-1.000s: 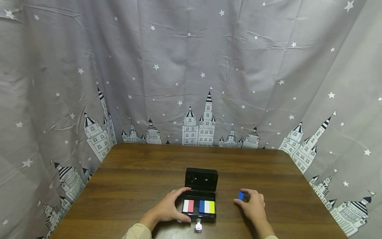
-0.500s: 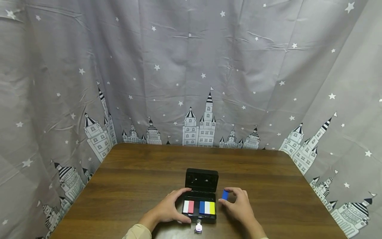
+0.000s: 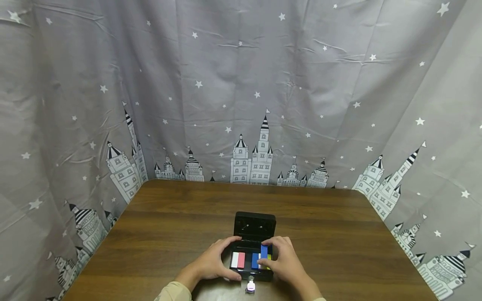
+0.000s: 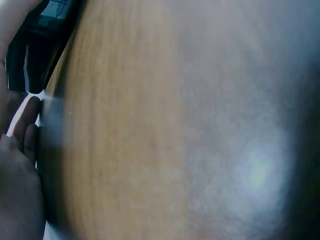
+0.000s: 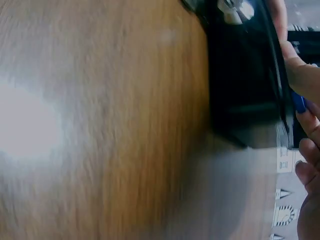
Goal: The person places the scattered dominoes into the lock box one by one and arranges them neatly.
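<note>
A small black case [image 3: 255, 225] stands on the table with its lid raised. My left hand [image 3: 211, 261] holds the case's left side, thumb at the front and fingers towards the back. Over the right part of the case, my right hand [image 3: 288, 263] pinches a blue block [image 3: 264, 251] between thumb and fingers. Inside lie a white block [image 3: 234, 260] and a pink block [image 3: 241, 260] on the left. A second blue block [image 3: 255, 261] lies right of a dark gap; a white and a yellow block [image 3: 269, 268] beside it are partly hidden by the right hand.
A small key-like metal piece with a pale end [image 3: 250, 286] sticks out at the case's front. The brown wooden table [image 3: 180, 217] extends around the case. A grey curtain [image 3: 211, 100] printed with castles and stars hangs behind it.
My right hand has carried the blue block leftward, from the table right of the case to over its right part. My left hand has stayed on the case.
</note>
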`<state>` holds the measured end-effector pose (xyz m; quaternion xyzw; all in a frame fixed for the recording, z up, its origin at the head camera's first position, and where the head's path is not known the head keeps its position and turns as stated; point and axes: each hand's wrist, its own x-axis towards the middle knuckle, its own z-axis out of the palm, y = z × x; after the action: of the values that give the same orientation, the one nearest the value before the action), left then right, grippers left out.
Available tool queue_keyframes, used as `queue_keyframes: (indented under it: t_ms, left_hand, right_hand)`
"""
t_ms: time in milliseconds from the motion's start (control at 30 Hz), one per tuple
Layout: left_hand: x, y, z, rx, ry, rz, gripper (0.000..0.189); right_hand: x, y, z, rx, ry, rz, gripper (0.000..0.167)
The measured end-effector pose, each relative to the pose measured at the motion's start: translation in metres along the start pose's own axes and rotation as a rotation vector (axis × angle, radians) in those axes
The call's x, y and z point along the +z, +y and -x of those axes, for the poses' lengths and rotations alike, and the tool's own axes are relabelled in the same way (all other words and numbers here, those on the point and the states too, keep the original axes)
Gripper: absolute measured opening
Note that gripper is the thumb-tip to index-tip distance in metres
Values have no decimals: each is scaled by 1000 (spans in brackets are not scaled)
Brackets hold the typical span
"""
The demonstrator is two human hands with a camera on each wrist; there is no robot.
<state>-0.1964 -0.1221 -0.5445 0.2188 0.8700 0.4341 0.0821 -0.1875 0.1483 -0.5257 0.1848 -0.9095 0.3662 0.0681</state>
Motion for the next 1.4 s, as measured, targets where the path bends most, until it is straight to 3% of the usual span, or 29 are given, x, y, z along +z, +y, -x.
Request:
queue_keyframes:
  t_ms: [167, 333, 1133, 1400]
  left_hand:
    - [1, 1, -2, 19, 1, -3, 102]
    - [1, 3, -4, 10, -5, 4, 101]
    - [1, 0, -1, 4, 0, 9, 101]
    - [-3, 2, 3, 27, -9, -10, 102]
  right_hand:
    - [9, -10, -4, -82, -76, 39, 42]
    - [17, -16, -8, -123, -84, 90, 44]
    - [33, -34, -15, -38, -88, 211, 46]
    - [35, -31, -10, -92, -27, 132, 41]
